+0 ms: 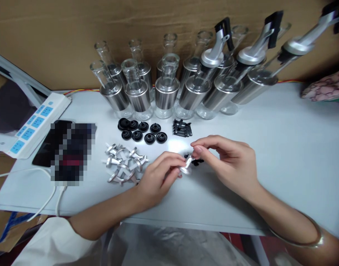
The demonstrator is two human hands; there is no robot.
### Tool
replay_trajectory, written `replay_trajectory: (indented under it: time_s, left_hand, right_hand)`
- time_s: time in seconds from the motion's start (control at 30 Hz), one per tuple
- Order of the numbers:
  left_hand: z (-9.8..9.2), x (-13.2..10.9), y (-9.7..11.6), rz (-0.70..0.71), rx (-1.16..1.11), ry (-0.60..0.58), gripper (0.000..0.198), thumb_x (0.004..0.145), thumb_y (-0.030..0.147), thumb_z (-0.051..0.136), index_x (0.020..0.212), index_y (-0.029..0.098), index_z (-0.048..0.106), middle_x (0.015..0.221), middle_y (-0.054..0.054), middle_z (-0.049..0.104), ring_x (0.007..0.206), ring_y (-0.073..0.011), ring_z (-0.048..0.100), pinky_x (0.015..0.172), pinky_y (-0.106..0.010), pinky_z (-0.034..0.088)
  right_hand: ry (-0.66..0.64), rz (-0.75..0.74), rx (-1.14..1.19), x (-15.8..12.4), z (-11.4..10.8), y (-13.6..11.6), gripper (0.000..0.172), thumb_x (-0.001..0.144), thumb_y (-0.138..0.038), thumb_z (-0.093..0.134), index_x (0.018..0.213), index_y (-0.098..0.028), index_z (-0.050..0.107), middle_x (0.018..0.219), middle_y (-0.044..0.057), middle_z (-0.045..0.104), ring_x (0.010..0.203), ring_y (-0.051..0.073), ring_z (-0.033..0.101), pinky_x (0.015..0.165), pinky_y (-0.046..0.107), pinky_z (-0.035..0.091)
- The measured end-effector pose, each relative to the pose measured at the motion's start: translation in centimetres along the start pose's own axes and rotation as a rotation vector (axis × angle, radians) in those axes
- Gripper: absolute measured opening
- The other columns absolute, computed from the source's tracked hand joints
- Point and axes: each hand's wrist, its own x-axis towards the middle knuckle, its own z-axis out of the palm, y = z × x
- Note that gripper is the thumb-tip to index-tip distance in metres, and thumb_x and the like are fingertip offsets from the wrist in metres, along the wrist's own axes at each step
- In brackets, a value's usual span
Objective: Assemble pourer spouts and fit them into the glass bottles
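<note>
Over the middle of the table, my left hand (162, 173) is closed on a silver pourer spout (187, 165), its round base hanging downward. My right hand (227, 159) pinches thumb to forefinger at the spout's upper end; anything small between those fingertips is hidden. Just beneath lie small black parts (197, 162), partly covered by my hands. Left of my left hand is a pile of matching silver spouts (125, 164). Farther back sit several black round stoppers (143, 126) and a cluster of black lever pieces (182, 128).
Glass bottles with metal sleeves (167, 88) stand in two rows along the cardboard backing (61, 44). Three at the right carry silver pourers with black levers (212, 57). On the left are a power strip (33, 125), phones (51, 144) and a white cable (58, 197).
</note>
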Motion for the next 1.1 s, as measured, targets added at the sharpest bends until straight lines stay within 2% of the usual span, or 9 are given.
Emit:
replay_trajectory:
  time_s: [0.13, 0.2, 0.3, 0.43, 0.5, 0.6, 0.67, 0.9, 1.1]
  left_hand:
    - [0.23, -0.16, -0.15, -0.079, -0.15, 0.135, 0.017, 0.093, 0.009, 0.049, 0.102, 0.02, 0.057, 0.103, -0.005, 0.058, 0.094, -0.0127, 0.063, 0.074, -0.023, 0.057]
    - [0.34, -0.22, -0.18, -0.101, -0.245, 0.175, 0.015, 0.094, 0.011, 0.049, 0.103, 0.02, 0.056, 0.106, -0.005, 0.056, 0.091, -0.0117, 0.064, 0.076, -0.024, 0.058]
    - [0.53, -0.21, -0.17, -0.123, -0.357, 0.178, 0.011, 0.095, 0.014, 0.048, 0.103, 0.02, 0.052, 0.108, -0.005, 0.055, 0.085, -0.01, 0.066, 0.075, -0.025, 0.059]
    - [0.6, -0.16, -0.19, -0.133, -0.427, 0.124, 0.012, 0.098, 0.017, 0.044, 0.108, 0.023, 0.046, 0.106, -0.003, 0.059, 0.081, -0.0103, 0.069, 0.075, -0.027, 0.06]
    - [0.41, -0.15, -0.13, -0.123, -0.386, 0.08, 0.018, 0.098, 0.015, 0.042, 0.113, 0.024, 0.046, 0.107, -0.004, 0.061, 0.09, -0.0128, 0.069, 0.081, -0.029, 0.059]
    - [0.01, -0.16, 0.06, -0.087, -0.287, -0.048, 0.027, 0.094, 0.014, 0.047, 0.118, 0.024, 0.05, 0.115, -0.008, 0.06, 0.108, -0.0187, 0.062, 0.094, -0.035, 0.053]
    - [-0.15, -0.19, 0.12, -0.066, -0.237, -0.094, 0.031, 0.091, 0.013, 0.051, 0.12, 0.024, 0.052, 0.117, -0.009, 0.06, 0.113, -0.0205, 0.059, 0.097, -0.038, 0.05]
    - [0.07, -0.13, -0.25, 0.003, -0.116, -0.066, 0.03, 0.091, 0.015, 0.056, 0.12, 0.023, 0.052, 0.11, -0.007, 0.061, 0.106, -0.018, 0.061, 0.092, -0.034, 0.052]
    - [-0.14, 0.15, 0.09, 0.053, 0.0, -0.043, 0.03, 0.093, 0.018, 0.056, 0.122, 0.025, 0.053, 0.111, -0.007, 0.061, 0.11, -0.0182, 0.059, 0.092, -0.033, 0.053]
  right_hand:
    - [-0.039, -0.012, -0.012, 0.1, -0.08, -0.04, 0.009, 0.086, -0.015, 0.064, 0.083, -0.021, 0.069, 0.072, -0.002, 0.07, 0.064, 0.011, 0.064, 0.062, 0.022, 0.051]
    - [-0.096, -0.039, -0.023, 0.21, -0.12, -0.03, 0.007, 0.085, -0.017, 0.064, 0.088, -0.021, 0.07, 0.083, 0.001, 0.072, 0.072, 0.013, 0.065, 0.064, 0.024, 0.051]
    - [-0.203, -0.037, -0.009, 0.26, 0.01, 0.1, 0.013, 0.086, -0.02, 0.065, 0.098, -0.021, 0.069, 0.095, 0.004, 0.072, 0.078, 0.015, 0.066, 0.066, 0.026, 0.053]
    - [-0.218, 0.035, 0.027, 0.08, 0.38, 0.3, 0.008, 0.088, -0.024, 0.063, 0.093, -0.021, 0.068, 0.085, 0.003, 0.071, 0.073, 0.016, 0.065, 0.063, 0.027, 0.053]
    - [-0.205, 0.044, 0.029, -0.03, 0.47, 0.31, 0.006, 0.088, -0.024, 0.062, 0.092, -0.021, 0.066, 0.084, 0.002, 0.07, 0.073, 0.015, 0.065, 0.062, 0.025, 0.053]
    - [-0.175, 0.041, -0.002, -0.08, 0.49, 0.26, 0.006, 0.089, -0.022, 0.06, 0.091, -0.022, 0.065, 0.084, 0.002, 0.069, 0.076, 0.014, 0.065, 0.06, 0.023, 0.052]
    - [-0.162, 0.034, -0.026, -0.05, 0.49, 0.24, 0.006, 0.089, -0.021, 0.059, 0.092, -0.022, 0.065, 0.084, 0.001, 0.069, 0.077, 0.014, 0.064, 0.06, 0.022, 0.052]
    - [-0.155, -0.018, -0.094, 0.03, 0.39, 0.35, 0.008, 0.09, -0.023, 0.058, 0.092, -0.022, 0.065, 0.085, 0.003, 0.071, 0.079, 0.017, 0.066, 0.063, 0.026, 0.052]
    - [-0.144, -0.03, -0.107, -0.1, 0.34, 0.22, 0.008, 0.091, -0.022, 0.058, 0.093, -0.023, 0.065, 0.088, 0.002, 0.072, 0.081, 0.017, 0.067, 0.07, 0.028, 0.052]
